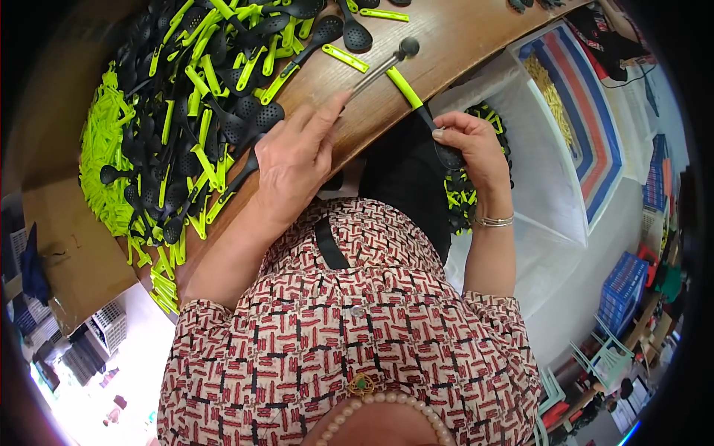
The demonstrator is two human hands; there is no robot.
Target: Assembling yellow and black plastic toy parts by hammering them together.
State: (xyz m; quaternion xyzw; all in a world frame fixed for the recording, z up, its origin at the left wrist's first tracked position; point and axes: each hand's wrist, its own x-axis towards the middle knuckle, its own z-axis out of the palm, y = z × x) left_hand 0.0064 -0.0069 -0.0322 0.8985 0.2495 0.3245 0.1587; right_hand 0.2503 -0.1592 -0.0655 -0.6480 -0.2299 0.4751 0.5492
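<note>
My left hand (294, 163) is closed around the shaft of a small mallet (375, 72), whose metal rod ends in a dark round head. The head is over the tabletop, near a lime-green handle. My right hand (476, 149) pinches the black head of a spoon (427, 117). That spoon's lime-green handle rests against the table edge, just beyond the mallet head. Partly hidden by my right fingers, the spoon's bowl hangs past the edge. Close to my left hand lies a heap of black slotted spoons (242, 119) with lime-green handles.
Loose lime-green handles (104, 149) are piled at the far left of the brown wooden table (439, 37). Below the right side, a white sack (543, 134) holds black and green utensils. A striped sack (595, 141) with yellowish pieces stands farther right; blue boxes (623, 286) are stacked behind.
</note>
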